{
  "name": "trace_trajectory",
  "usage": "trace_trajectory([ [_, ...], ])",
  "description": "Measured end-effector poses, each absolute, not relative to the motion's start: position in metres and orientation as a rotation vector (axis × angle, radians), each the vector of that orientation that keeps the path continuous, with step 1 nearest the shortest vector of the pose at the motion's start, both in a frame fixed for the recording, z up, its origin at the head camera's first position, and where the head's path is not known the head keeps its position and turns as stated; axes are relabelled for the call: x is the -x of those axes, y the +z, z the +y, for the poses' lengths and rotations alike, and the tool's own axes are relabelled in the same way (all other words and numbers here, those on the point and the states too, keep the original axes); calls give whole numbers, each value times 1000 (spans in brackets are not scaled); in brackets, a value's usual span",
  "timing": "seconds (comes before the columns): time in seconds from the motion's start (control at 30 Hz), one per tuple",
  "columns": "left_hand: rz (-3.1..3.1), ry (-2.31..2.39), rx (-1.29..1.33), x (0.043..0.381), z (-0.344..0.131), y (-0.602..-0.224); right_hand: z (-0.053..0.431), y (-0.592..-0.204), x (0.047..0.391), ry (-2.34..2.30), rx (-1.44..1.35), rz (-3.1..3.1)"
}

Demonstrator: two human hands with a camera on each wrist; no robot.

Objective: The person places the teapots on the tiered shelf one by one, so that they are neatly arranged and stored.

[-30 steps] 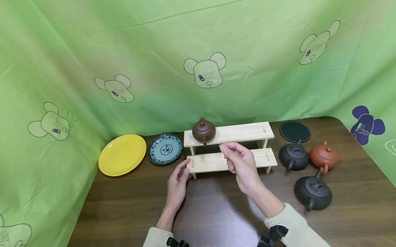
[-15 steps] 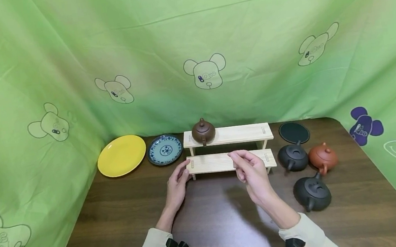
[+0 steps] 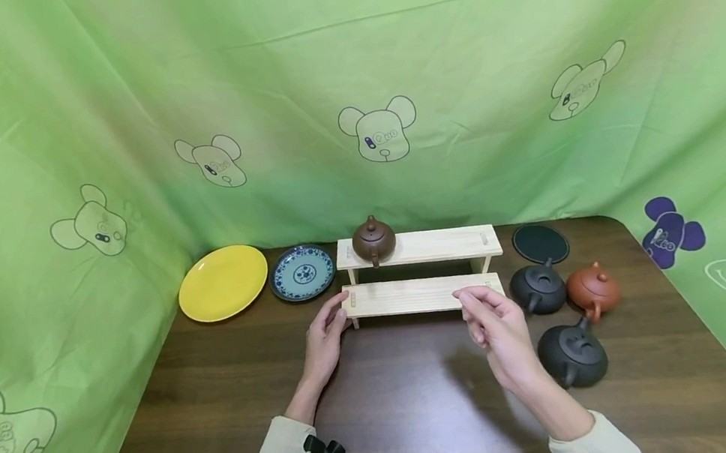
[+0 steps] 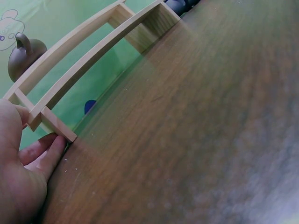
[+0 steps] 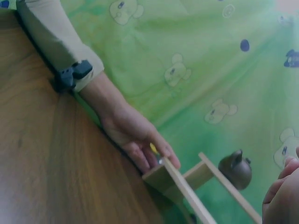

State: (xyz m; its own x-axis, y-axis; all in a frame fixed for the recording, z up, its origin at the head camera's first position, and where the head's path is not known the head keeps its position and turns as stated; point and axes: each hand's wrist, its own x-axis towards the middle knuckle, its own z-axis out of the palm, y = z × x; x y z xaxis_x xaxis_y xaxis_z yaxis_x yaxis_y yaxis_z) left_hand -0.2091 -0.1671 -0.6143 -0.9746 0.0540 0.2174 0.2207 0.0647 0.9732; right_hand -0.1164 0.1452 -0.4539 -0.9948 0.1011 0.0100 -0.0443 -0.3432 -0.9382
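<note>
A two-tier light wooden display stand (image 3: 406,297) stands at the middle back of the table. A dark brown teapot (image 3: 374,242) sits on the left of its upper tier. My left hand (image 3: 325,344) holds the left end of the lower tier; in the left wrist view, the fingers (image 4: 51,151) touch the stand's leg low down. Before the lower tier's right end hovers my right hand (image 3: 502,334), thumb and forefinger together, other fingers curled, with no object seen in it. Only part of the right hand (image 5: 282,198) shows in the right wrist view.
Two black teapots (image 3: 538,287) and an orange-red teapot (image 3: 593,287) stand right of the stand, near a dark round mat (image 3: 541,242). Left of it lie a blue patterned plate (image 3: 304,273) and a yellow plate (image 3: 223,283). A green curtain (image 3: 290,77) borders the table.
My right hand has moved right and nearer along the front of the lower tier, toward its right end. The left hand stays at the stand's left end; teapots and plates are unmoved.
</note>
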Motion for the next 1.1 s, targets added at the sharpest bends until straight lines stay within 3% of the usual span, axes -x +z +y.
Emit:
trace_trajectory([
  [0.33, -2175, -1989, 324, 185, -155, -567, 178, -462, 108, 2491, 64, -1648],
  [0.73, -2199, -2079, 252, 208, -166, -609, 203, -466, 93, 2480, 37, -1609],
  [1.1, -2225, -2117, 198, 207, -166, -606, 234, -471, 85, 2496, -15, -1508],
])
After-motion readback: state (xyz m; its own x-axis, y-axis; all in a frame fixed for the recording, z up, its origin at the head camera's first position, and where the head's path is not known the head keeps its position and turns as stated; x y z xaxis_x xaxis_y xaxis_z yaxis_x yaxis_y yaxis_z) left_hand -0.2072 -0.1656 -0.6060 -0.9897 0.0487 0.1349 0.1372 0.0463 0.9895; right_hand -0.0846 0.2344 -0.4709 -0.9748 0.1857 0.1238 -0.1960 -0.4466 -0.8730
